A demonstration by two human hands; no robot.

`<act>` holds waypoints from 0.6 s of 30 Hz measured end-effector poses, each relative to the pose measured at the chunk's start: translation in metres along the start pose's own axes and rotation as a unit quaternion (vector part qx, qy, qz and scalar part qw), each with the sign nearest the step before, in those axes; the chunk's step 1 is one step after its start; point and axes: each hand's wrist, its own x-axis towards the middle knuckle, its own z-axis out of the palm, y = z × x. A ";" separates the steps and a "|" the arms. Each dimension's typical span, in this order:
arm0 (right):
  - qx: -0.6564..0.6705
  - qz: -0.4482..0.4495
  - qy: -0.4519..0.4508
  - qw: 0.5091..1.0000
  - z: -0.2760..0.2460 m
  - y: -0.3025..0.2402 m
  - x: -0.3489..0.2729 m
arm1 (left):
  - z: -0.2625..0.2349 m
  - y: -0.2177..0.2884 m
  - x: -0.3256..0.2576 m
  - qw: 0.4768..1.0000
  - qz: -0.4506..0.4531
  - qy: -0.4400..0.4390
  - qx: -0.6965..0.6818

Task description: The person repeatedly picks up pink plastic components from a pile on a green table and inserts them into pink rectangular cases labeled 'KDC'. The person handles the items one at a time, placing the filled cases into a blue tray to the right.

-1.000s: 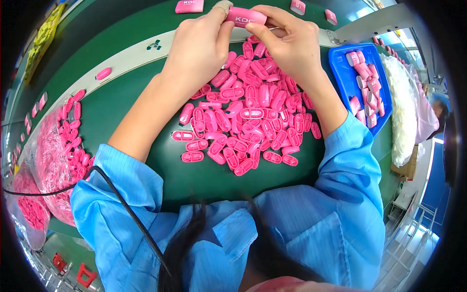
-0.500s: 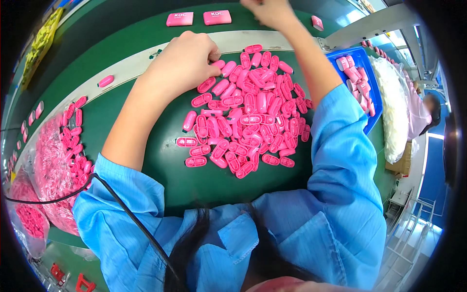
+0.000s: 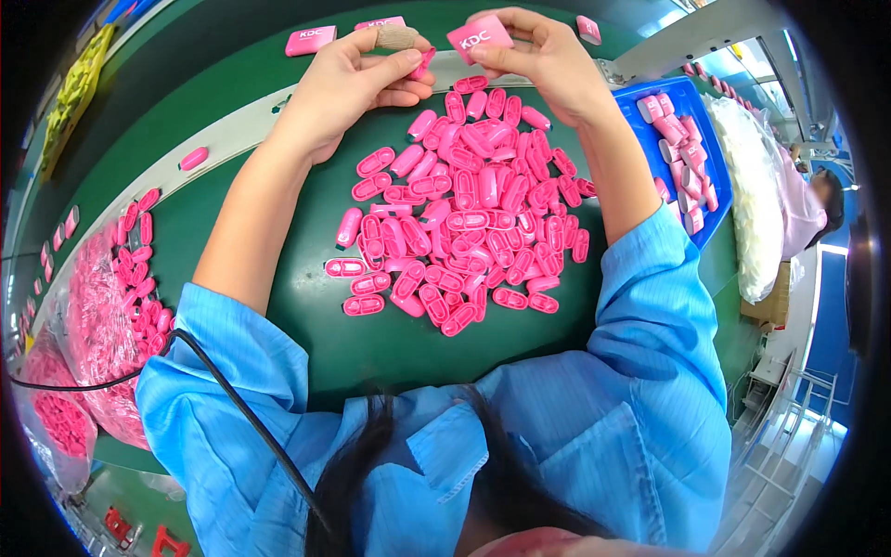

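Observation:
My left hand (image 3: 348,84) is raised over the far left edge of the pile, its fingers pinching a small pink oval piece (image 3: 424,63). A tan covering wraps one of its fingertips. Facing it, my right hand (image 3: 552,65) grips a pink case (image 3: 478,39) with pale lettering between thumb and fingers. The case and the oval piece are apart. Below both hands, a heap of pink oval pieces (image 3: 469,190) is spread on the green table (image 3: 306,232); some show a hollow side, others a smooth one.
Pink cases (image 3: 311,40) lie on the green belt (image 3: 237,70) beyond a pale rail (image 3: 232,139). A blue bin (image 3: 719,200) at right holds more cases. At left are clear bags of pink pieces (image 3: 93,325) and a black cable (image 3: 246,408). A person (image 3: 803,209) is at far right.
My right hand has come back from the belt, now holding a pink case. My left hand has lifted off the pile's edge with an oval piece, and the two hands have drawn closer together.

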 end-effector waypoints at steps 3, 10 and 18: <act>0.079 -0.014 -0.034 0.996 0.002 0.019 0.001 | -0.001 -0.006 0.003 0.998 0.000 -0.028 -0.056; 0.101 -0.009 -0.005 0.995 0.003 0.036 0.001 | 0.001 -0.005 0.002 0.998 -0.009 0.056 0.031; 0.054 -0.032 -0.009 0.998 0.014 0.026 -0.004 | 0.013 -0.015 0.004 0.995 0.074 0.058 0.021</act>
